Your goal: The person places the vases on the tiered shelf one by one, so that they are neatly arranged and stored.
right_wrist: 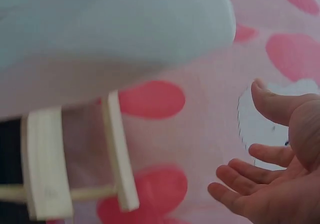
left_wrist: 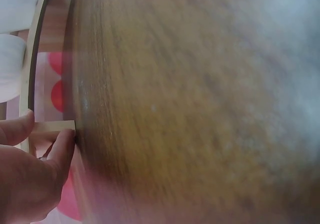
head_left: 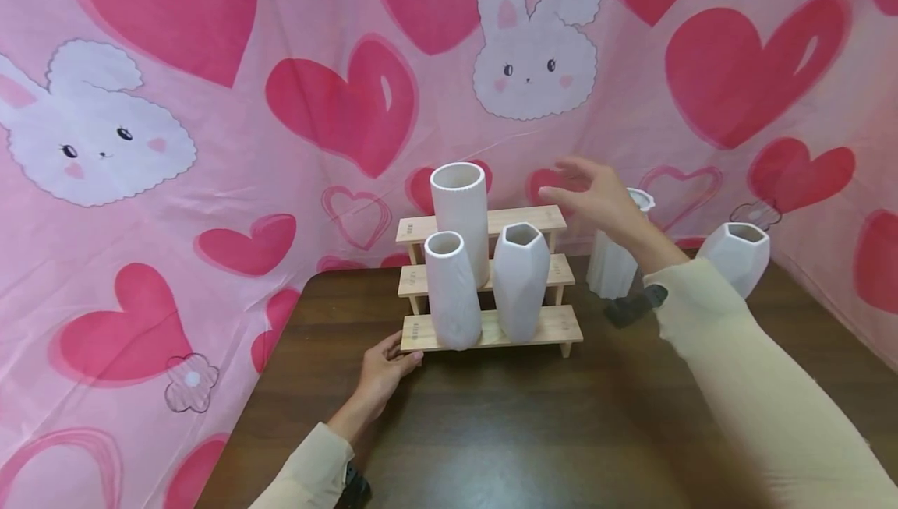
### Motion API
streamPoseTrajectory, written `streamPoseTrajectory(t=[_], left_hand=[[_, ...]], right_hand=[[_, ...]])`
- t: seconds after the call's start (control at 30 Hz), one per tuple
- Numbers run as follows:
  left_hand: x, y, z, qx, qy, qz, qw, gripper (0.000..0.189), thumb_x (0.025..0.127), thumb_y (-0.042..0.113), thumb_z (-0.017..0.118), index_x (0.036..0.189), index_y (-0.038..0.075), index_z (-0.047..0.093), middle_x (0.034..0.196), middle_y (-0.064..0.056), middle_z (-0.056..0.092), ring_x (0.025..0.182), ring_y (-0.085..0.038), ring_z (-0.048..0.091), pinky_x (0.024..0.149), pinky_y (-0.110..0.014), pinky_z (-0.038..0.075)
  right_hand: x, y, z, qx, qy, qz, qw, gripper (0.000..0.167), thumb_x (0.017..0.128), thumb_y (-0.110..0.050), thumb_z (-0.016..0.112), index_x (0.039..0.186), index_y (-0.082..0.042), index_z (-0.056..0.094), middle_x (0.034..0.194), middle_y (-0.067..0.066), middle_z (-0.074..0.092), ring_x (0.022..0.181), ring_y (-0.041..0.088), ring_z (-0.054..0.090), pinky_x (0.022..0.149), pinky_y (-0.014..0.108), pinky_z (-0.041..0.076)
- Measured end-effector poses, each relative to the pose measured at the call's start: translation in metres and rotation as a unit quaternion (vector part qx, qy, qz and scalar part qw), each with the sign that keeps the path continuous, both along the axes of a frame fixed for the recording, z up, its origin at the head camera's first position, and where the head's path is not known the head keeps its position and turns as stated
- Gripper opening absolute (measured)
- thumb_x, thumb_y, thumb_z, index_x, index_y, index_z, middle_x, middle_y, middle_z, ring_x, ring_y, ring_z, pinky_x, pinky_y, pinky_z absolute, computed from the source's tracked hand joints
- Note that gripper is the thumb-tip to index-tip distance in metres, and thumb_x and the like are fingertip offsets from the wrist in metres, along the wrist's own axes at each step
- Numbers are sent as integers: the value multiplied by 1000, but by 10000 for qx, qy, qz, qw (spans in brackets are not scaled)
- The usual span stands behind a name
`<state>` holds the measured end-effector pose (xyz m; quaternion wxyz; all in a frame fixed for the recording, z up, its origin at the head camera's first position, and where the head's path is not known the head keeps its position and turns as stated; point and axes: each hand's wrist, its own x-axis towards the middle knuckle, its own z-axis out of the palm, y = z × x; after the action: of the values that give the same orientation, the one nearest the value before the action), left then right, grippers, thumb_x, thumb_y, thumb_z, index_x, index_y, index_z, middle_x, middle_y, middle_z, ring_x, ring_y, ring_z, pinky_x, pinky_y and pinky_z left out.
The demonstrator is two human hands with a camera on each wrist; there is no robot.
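My left hand (head_left: 381,373) holds the front left corner of a three-step wooden stand (head_left: 419,331). In the left wrist view its thumb lies at the shelf's edge and its fingers at a short leg (left_wrist: 52,127). Two white vases stand on the front step: a round-mouthed one (head_left: 452,298) at left and a faceted one (head_left: 521,283) at right. Behind them, a taller white cylindrical vase (head_left: 463,209) rises from the middle step. My right hand (head_left: 599,199) hovers in the air right of the top step, holding nothing, its fingers apart in the right wrist view.
Right of the stand, a fluted white vase (head_left: 612,263) stands on the dark wooden table (head_left: 491,431), partly behind my right forearm. Farther right is another faceted white vase (head_left: 740,256), partly covered by the sleeve. A pink cloth (head_left: 281,143) with hearts and rabbits hangs behind.
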<state>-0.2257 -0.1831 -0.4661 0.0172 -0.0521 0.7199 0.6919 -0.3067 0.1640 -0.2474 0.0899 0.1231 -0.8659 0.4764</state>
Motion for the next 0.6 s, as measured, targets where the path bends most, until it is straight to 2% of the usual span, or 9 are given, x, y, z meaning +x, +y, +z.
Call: streamPoseTrajectory(t=[0.1,0.2,0.3,0.43,0.6], left_hand=[[-1,1,0,-43,20,-32,10000,60,88,-2,67,140,-11,39,125,-32,56,94,-26,66,85,-35,56],[0,0,0,-50,71,-31,10000,59,88,-2,67,140,-11,40,125,-32,56,94,-25,66,84,-33,57],[0,0,0,-62,96,-40,9999,59,88,-2,67,139,-11,40,125,-32,56,93,-25,66,83,-31,57],[1,0,0,-67,95,-45,9999,59,88,-2,67,139,-10,41,124,-32,56,92,-24,66,83,-31,57],[0,-1,0,-43,80,-53,9999,58,88,-2,67,139,-10,41,124,-32,56,90,-23,66,82,-30,57]], right_hand=[[3,16,-8,88,220,-112,9997,72,85,-38,73,144,-10,43,142,16,48,126,37,46,102,57,41],[5,30,-14,153,586,-177,9980,66,85,-33,75,140,-9,48,136,17,53,117,35,52,99,55,44],[11,48,-17,184,847,-288,9958,64,83,-26,77,139,-8,50,135,18,54,117,34,51,101,55,42],[24,80,-20,404,786,-602,9943,71,82,-28,77,143,-8,45,141,23,46,128,43,41,103,63,34],[38,128,-31,826,520,-1161,9884,83,83,-38,75,149,-11,35,147,25,37,131,49,32,94,73,33]])
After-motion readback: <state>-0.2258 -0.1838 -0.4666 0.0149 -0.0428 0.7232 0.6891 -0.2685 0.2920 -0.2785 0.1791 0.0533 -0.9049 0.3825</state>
